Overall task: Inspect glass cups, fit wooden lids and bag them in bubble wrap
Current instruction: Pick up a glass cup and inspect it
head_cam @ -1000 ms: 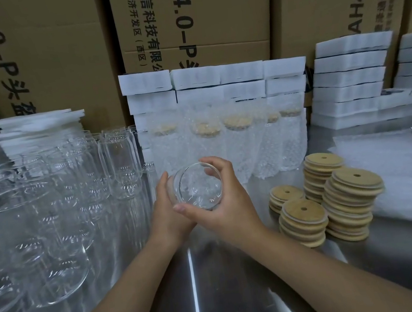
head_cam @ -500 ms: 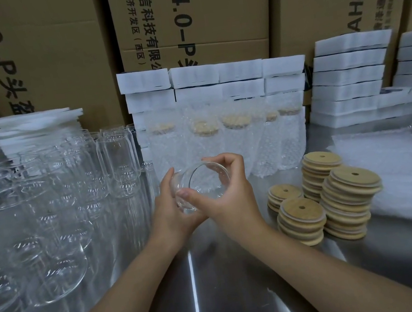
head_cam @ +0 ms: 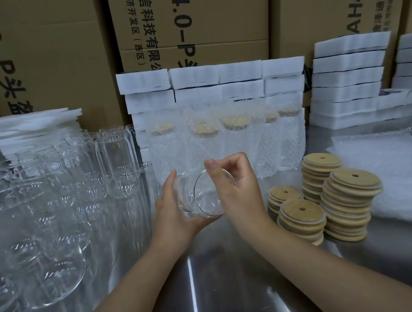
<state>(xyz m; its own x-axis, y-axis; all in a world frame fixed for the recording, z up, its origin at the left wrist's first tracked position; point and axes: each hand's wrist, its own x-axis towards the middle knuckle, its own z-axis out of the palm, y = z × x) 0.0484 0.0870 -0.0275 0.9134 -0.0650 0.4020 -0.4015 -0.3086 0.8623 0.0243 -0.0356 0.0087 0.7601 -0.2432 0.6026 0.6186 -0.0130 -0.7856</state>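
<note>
I am watching both hands holding one clear glass cup just above the bench, in the middle of the frame. The cup is lying tilted on its side, with its round open mouth facing the lower right. The left hand is cradling the smooth curved body, its fingers curling round the far wall. The right hand is pinching the thin rim, thumb on top and fingers bent behind it.

The bench is showing as brushed, shiny metal, mirroring the forearms. At center right, four stacks of flat round wooden lids are standing close together, each pale disc carrying a small hole and a light sealing ring. Behind the hands, a row of bagged cups is standing upright in knobbly bubble wrap, with lids glimmering dimly through the film. Across the left half, many bare glass cups are crowding together, can-shaped and transparent. At right, a flat pile of bubble wrap bags is lying on the bench. White foam blocks are sitting stacked along the back, in front of brown printed cardboard cartons.
</note>
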